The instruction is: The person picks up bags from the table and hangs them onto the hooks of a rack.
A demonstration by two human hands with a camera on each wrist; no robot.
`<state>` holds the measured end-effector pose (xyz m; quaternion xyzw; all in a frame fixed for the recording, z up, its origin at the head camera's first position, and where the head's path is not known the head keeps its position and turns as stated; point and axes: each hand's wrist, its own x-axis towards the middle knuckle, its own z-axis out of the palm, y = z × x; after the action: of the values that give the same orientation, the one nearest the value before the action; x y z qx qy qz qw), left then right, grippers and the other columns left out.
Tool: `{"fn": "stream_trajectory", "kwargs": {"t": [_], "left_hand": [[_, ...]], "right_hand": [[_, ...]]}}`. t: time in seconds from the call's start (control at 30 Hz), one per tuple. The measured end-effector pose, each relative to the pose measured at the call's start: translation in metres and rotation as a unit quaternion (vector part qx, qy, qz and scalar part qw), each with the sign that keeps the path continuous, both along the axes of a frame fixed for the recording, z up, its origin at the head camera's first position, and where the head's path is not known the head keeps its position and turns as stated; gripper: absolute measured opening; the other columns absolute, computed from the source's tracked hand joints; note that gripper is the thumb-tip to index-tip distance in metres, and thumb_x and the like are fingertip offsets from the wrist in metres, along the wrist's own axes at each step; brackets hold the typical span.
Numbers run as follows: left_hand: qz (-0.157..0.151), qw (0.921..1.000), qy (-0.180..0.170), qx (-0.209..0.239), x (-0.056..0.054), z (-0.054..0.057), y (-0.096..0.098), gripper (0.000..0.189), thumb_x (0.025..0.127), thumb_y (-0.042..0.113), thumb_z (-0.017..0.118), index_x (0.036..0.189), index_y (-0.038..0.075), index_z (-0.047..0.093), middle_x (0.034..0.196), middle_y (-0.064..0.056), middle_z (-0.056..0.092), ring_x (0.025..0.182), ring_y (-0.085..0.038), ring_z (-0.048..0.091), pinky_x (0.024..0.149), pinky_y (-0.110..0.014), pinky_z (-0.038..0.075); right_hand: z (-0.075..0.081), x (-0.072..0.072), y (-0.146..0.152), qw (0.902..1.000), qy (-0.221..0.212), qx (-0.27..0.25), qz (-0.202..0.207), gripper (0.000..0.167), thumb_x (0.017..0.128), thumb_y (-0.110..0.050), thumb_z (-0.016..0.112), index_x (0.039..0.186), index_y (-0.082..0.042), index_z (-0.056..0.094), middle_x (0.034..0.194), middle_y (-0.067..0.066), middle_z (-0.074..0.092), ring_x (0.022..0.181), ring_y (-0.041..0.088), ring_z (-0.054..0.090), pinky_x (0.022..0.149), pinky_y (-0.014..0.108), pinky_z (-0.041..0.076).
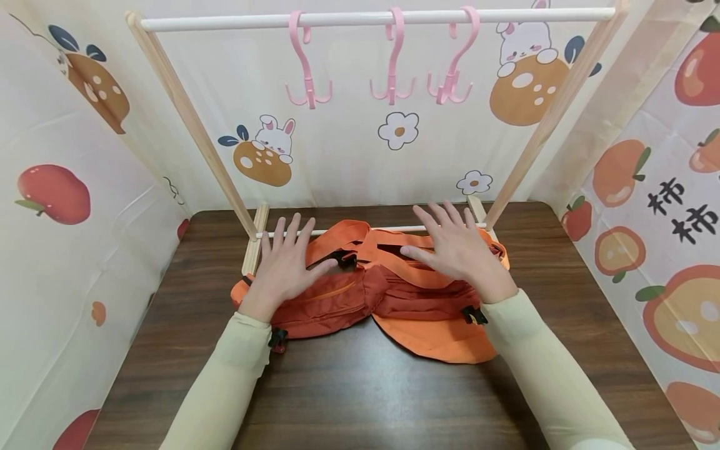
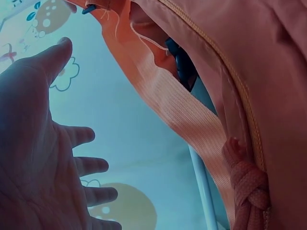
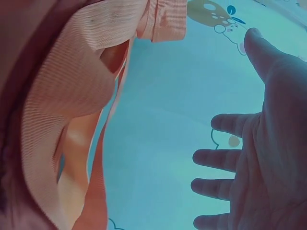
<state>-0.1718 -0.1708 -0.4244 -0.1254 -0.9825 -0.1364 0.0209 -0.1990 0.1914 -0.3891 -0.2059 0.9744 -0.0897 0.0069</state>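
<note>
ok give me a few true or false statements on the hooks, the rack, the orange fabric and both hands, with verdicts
1. Three pink hooks hang from the white top rail. True.
2. The rack's side posts are black metal. False: the side posts are pale and look wooden.
3. The orange-and-red fabric lies on the brown table. True.
4. The left hand grips a strap. False: its fingers are straight and hold nothing.
5. The right hand has its fingers outstretched. True.
</note>
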Motion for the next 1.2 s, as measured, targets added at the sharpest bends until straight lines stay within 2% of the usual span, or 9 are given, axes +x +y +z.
{"fn": "stream_trajectory", "kwargs": {"t": [0.3,0.57,0.8,1.0,1.2], "left_hand": [[-0.004,1.0000,0.002,-0.001,-0.009,0.001,-0.001,0.100,0.097,0.077,0.054,0.170,0.016,0.022,0.174,-0.019,0.017,0.159,-0.047,0.010,0.118,-0.078,0.008],[-0.014,0.9999,-0.006,0.007,-0.017,0.000,-0.002,0.094,0.100,0.066,0.060,0.168,0.012,0.026,0.170,-0.021,0.025,0.154,-0.048,0.022,0.120,-0.073,0.016],[-0.026,0.9996,-0.006,0.003,-0.028,-0.005,-0.002,0.086,0.101,0.052,0.067,0.163,0.004,0.034,0.160,-0.024,0.038,0.142,-0.049,0.039,0.117,-0.066,0.031],[-0.025,0.9995,-0.019,-0.006,-0.037,-0.010,-0.001,0.080,0.099,0.042,0.073,0.158,-0.001,0.039,0.151,-0.024,0.045,0.136,-0.047,0.045,0.109,-0.062,0.043],[-0.033,0.9989,-0.032,-0.008,-0.044,-0.016,0.003,0.075,0.097,0.038,0.076,0.151,-0.004,0.045,0.143,-0.024,0.050,0.128,-0.044,0.050,0.102,-0.059,0.048]], "right_hand": [[0.009,-0.006,-0.012,0.9998,-0.004,0.012,0.017,0.103,0.093,-0.090,0.034,0.171,-0.025,0.021,0.171,0.013,0.027,0.160,0.043,0.014,0.123,0.070,0.009],[0.015,-0.013,-0.022,0.9992,0.001,0.017,0.036,0.101,0.094,-0.089,0.033,0.169,-0.021,0.030,0.166,0.012,0.036,0.156,0.039,0.024,0.122,0.070,0.013],[0.020,-0.019,-0.035,0.9986,-0.007,0.016,0.050,0.093,0.097,-0.084,0.041,0.166,-0.021,0.035,0.162,0.011,0.042,0.154,0.036,0.030,0.121,0.069,0.016],[0.022,-0.025,-0.049,0.9978,-0.023,0.027,0.055,0.089,0.100,-0.081,0.039,0.166,-0.021,0.037,0.162,0.011,0.043,0.152,0.037,0.033,0.121,0.068,0.016],[0.021,-0.035,-0.061,0.9964,-0.040,0.041,0.063,0.090,0.101,-0.080,0.037,0.165,-0.016,0.039,0.164,0.013,0.042,0.153,0.040,0.033,0.123,0.069,0.014]]}}
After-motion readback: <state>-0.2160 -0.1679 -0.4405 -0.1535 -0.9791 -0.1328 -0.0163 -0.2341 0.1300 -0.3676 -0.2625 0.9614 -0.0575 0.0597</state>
